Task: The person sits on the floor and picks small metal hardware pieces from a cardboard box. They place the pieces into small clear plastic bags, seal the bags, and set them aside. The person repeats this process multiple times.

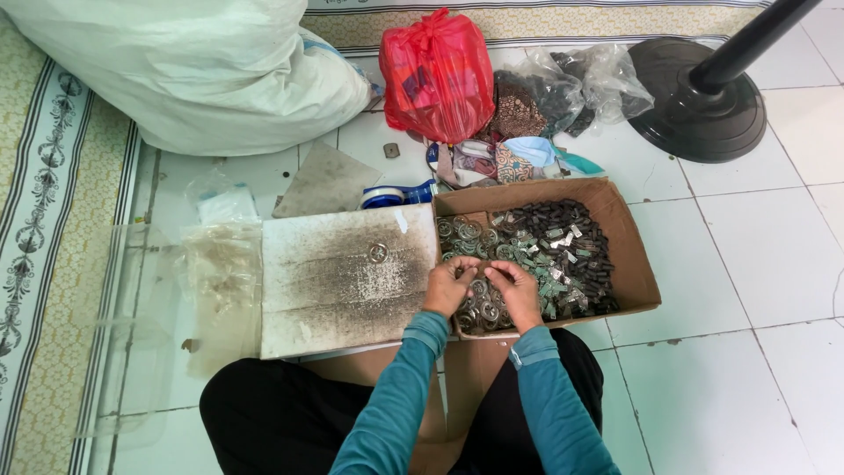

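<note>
The person sits on the tiled floor [747,264] with both hands down in the near left corner of a shallow cardboard box [635,264]. The left hand [448,286] and the right hand [517,292] are close together, fingers curled narrow around small metal rings [479,303]; exactly how many each holds I cannot tell, since the fingers hide them. The box holds three sorts of small parts: rings along its left side, pale greenish pieces [545,259] in the middle, dark cylinders [563,220] toward the far right.

To the left of the box lies a grimy white board [334,290], and on it only a single ring [378,252] rests, well apart from the hands. Judging by that, very little has been laid out, and nearly the whole stock remains in the box.

Beyond, a red plastic bag [435,75], a large white sack [193,70] and a black fan base [699,110] stand on the floor.
</note>
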